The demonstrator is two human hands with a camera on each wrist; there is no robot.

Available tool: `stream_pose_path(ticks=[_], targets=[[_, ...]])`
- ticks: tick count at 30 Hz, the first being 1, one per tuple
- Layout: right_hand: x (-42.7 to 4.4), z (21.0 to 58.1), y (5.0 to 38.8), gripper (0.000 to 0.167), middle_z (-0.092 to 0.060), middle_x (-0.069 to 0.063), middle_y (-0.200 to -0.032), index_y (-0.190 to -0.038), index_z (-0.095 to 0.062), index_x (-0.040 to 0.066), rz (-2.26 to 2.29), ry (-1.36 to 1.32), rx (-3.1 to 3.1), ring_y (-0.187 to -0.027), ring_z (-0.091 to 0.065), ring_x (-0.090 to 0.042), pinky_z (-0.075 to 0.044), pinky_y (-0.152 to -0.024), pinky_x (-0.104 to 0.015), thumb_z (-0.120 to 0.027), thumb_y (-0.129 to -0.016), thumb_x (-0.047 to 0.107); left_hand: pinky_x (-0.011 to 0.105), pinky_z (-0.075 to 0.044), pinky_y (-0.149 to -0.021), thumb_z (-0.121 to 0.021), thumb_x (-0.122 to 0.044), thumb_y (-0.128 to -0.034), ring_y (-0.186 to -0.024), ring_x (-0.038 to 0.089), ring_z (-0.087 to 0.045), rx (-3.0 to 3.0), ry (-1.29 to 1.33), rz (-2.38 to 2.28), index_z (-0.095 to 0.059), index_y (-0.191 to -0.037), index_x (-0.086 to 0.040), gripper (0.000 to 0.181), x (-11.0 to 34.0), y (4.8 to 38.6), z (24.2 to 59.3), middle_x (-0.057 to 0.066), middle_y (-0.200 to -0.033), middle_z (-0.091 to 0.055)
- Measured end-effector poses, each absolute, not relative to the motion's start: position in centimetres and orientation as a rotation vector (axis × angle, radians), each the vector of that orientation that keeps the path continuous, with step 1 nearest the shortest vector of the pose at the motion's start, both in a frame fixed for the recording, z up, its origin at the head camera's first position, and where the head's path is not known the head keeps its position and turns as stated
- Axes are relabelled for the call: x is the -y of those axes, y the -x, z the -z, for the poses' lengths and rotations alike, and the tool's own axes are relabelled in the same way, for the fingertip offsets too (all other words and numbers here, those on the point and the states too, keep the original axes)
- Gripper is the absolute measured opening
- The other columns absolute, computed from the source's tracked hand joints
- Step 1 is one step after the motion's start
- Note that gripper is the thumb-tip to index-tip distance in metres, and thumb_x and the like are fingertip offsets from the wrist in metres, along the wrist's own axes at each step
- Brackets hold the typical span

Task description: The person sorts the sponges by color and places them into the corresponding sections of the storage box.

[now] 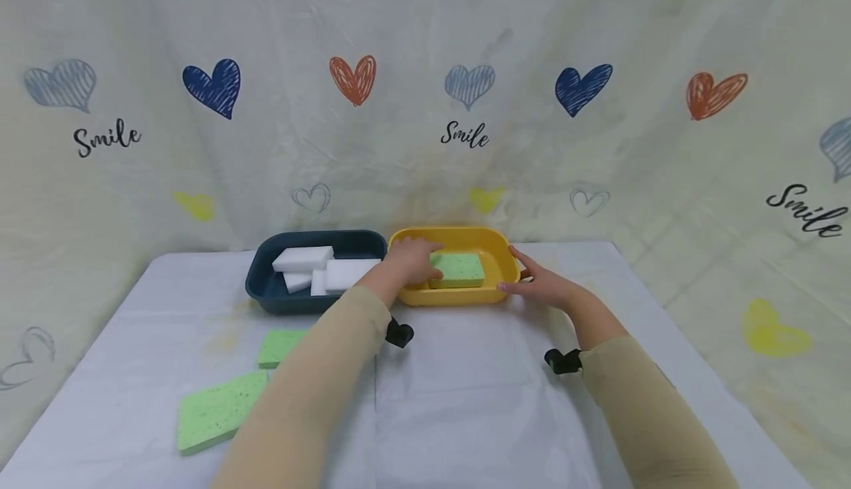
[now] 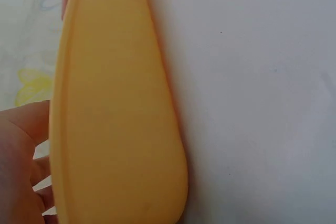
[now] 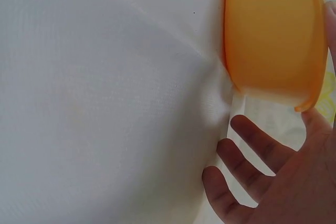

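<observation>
A yellow tray [image 1: 459, 297] stands at the back of the white table, with a green sponge [image 1: 459, 270] lying in it. My left hand [image 1: 411, 258] reaches over the tray's left end, its fingers spread inside, the thumb close to the sponge's left edge. In the left wrist view the tray's side wall [image 2: 115, 98] hides part of that hand [image 2: 21, 150]. At the tray's right end is my right hand [image 1: 541, 282], touching the rim. The right wrist view shows this hand [image 3: 294, 171] with several fingers stretched out beside the tray's end.
A dark blue tray [image 1: 286, 304] holding several white blocks [image 1: 302, 258] adjoins the yellow tray on the left. Two green sponges [image 1: 219, 411] lie on the table [image 1: 479, 400] at front left, one partly behind the left sleeve. A cloth printed with hearts [image 1: 399, 156] hangs behind.
</observation>
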State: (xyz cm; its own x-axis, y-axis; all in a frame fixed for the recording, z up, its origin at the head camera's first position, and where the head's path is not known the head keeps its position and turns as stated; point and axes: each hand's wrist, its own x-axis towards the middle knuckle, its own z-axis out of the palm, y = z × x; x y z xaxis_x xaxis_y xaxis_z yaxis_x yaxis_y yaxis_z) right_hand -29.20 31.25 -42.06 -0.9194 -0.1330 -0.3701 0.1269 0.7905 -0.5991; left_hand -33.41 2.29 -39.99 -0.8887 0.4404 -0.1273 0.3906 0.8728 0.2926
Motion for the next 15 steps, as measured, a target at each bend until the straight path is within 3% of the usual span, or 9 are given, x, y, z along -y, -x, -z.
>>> stream_pose_path(ticks=[10,15], targets=[[-31.1,42.0,29.2,0.105,-0.038,-0.026,-0.142,-0.16,0.003,0.035,0.889,0.033,-2.588,-0.125,-0.04,-0.043,-0.031,-0.106,-0.068,-0.066,-0.086,0.062,0.052,-0.029,-0.114,-0.067,-0.043,-0.094,-0.137,0.027,-0.043,-2.937,-0.76,-0.442,-0.046,-0.15,-0.026,0.062,-0.2,31.9,38.3,-0.002,-0.147,-0.052],[-31.2,41.8,29.1,0.107,-0.037,-0.028,-0.142,-0.16,0.005,0.032,0.877,0.03,-2.581,-0.124,-0.04,-0.044,-0.032,-0.105,-0.068,-0.065,-0.086,0.064,0.054,-0.029,-0.112,-0.066,-0.044,-0.0942,-0.139,0.027,-0.041,-2.958,-0.787,-0.442,-0.045,-0.151,-0.028,0.062,1.6,31.0,37.4,0.001,-0.15,-0.048]])
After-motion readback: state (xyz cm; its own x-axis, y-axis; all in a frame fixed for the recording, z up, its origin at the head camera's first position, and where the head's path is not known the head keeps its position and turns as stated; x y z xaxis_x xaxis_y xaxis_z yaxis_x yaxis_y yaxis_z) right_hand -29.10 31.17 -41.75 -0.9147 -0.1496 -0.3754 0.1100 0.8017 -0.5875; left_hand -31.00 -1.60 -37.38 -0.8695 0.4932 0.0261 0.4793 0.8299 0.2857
